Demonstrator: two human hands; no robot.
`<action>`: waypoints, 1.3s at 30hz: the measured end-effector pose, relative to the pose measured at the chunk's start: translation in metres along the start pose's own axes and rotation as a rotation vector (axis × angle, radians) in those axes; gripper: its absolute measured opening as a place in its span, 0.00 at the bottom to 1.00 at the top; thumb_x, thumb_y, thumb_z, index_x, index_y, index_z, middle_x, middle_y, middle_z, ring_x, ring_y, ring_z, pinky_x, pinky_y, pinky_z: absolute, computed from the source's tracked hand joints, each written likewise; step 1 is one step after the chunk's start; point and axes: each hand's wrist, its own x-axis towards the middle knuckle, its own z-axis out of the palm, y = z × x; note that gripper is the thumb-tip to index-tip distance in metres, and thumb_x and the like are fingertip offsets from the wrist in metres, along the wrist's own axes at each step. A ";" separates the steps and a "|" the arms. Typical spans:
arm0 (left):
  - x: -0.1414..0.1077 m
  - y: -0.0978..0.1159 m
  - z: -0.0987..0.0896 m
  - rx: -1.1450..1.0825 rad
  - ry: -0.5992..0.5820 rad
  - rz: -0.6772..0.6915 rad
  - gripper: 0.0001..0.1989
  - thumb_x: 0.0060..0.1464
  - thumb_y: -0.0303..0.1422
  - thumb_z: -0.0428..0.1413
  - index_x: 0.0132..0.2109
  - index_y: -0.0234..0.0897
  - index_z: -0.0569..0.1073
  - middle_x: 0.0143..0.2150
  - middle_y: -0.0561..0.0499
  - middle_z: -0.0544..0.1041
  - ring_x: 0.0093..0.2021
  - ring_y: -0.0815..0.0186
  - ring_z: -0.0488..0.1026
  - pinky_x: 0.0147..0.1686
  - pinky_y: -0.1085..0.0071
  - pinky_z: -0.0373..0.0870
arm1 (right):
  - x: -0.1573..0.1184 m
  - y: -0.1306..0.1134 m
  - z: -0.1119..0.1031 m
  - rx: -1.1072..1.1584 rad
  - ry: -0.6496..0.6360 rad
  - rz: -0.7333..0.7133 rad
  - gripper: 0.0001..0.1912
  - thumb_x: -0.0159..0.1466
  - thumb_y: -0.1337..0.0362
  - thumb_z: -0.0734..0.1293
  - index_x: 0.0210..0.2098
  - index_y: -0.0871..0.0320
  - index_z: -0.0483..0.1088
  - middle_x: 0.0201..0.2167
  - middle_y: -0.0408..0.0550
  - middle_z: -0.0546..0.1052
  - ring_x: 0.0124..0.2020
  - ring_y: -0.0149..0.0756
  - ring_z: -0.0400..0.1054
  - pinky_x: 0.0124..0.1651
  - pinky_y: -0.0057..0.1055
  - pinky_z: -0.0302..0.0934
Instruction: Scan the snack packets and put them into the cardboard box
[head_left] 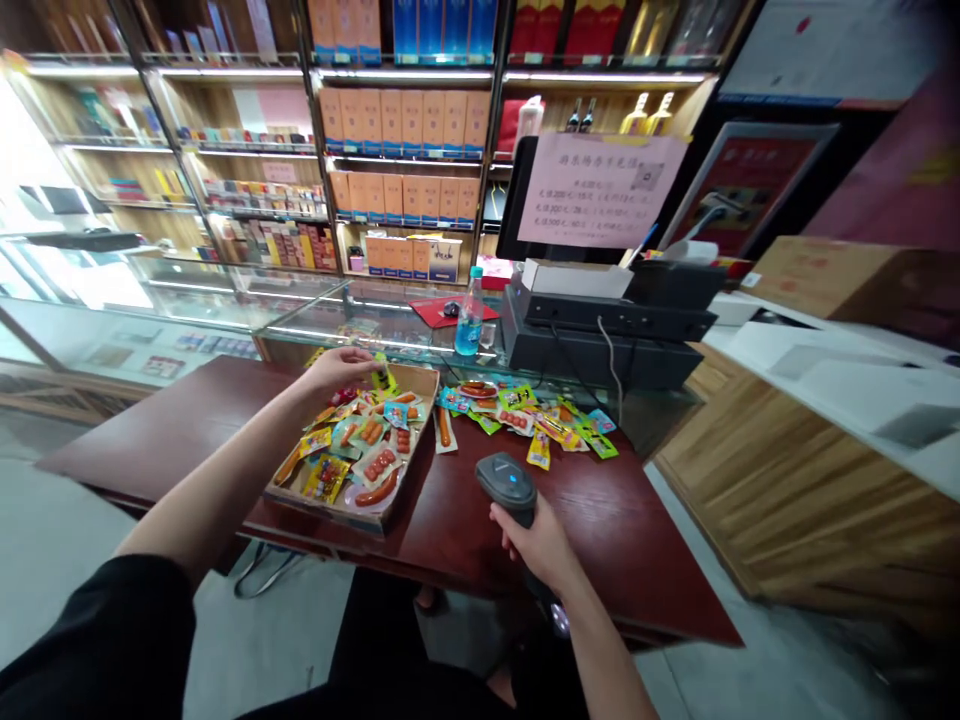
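Observation:
My right hand (538, 540) is wrapped around the handle of a dark grey barcode scanner (504, 480), which has a small blue light on top. My left hand (341, 368) reaches over the far edge of a cardboard box (429, 405), its fingers pinching a yellow-green snack packet (385, 378). Inside the box lie many small packets, among them a packaged sausage (377, 490) and a packet of small red sausages (379, 463). To the right of the box, a loose pile of similar packets (555, 428) is spread on the table. One long sausage packet (445, 430) lies beside the box.
Behind the dark red table (600, 520) runs a glass counter (367, 310). On it stand a bottle of blue drink (470, 315) and a monitor with a pink notice (600, 190) above dark till equipment (600, 340). A cable hangs down near the packets. Stocked shelves (405, 155) line the wall.

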 end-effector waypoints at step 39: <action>0.031 -0.078 0.339 1.476 -0.736 0.949 0.12 0.53 0.24 0.52 0.43 0.33 0.78 0.47 0.38 0.75 0.49 0.53 0.72 0.51 0.59 0.63 | -0.057 0.024 -0.094 0.061 0.325 0.178 0.18 0.58 0.53 0.68 0.41 0.59 0.68 0.15 0.38 0.71 0.12 0.29 0.63 0.14 0.22 0.57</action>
